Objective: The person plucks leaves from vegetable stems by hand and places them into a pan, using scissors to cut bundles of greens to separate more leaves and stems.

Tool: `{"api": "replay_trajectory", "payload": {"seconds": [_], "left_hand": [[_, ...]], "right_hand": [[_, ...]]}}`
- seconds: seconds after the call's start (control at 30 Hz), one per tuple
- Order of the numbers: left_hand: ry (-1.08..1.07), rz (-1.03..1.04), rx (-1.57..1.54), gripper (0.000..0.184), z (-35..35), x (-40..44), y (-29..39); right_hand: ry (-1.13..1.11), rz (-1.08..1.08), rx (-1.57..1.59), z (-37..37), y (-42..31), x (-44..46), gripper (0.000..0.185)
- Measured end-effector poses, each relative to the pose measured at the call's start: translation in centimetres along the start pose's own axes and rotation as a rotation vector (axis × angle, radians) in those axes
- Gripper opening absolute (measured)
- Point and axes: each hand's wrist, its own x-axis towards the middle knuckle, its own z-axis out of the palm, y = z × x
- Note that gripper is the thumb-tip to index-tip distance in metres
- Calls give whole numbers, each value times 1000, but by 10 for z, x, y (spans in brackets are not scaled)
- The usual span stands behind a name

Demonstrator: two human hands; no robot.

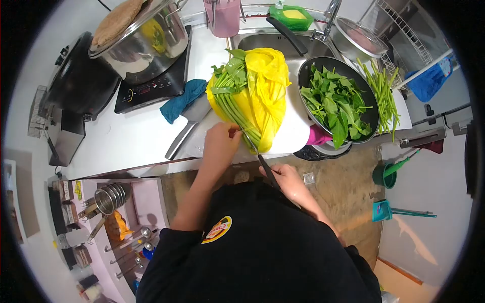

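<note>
A bundle of leafy greens (232,103) lies on a crumpled yellow plastic bag (268,96) at the counter's front, its long stems toward me. My left hand (222,144) is closed, thumb and fingertips pinched at the left side of the stems. My right hand (288,181) grips the black handle of a knife (264,165). Its narrow blade points away from me and lies across the lower stems, near my left fingertips. Whether the blade has cut into them cannot be made out.
Right of the bag, a black frying pan (374,96) holds loose leaves; cut stems (385,96) lie beyond it. A cleaver (184,136) and blue cloth (188,98) lie left. Behind are an induction cooker (151,93) with a steel pot (146,48) and a sink (247,40).
</note>
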Motion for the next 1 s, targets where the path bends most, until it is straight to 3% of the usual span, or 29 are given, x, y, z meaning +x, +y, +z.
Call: {"api": "replay_trajectory", "payload": {"seconds": [0.37, 0.57, 0.67, 0.77, 1.0], "left_hand": [[-105, -146, -224, 15, -1, 10, -18], [-90, -83, -277, 19, -1, 9, -30], [60, -141, -163, 21, -21, 10, -34], [252, -53, -91, 19, -56, 16, -52], [638, -114, -37, 15, -133, -2, -16]], "right_hand": [[55, 56, -108, 4, -11, 14, 57], [84, 23, -116, 6, -11, 13, 58], [119, -2, -120, 8, -7, 13, 58], [164, -48, -126, 12, 2, 14, 56], [180, -46, -126, 12, 1, 11, 55]]}}
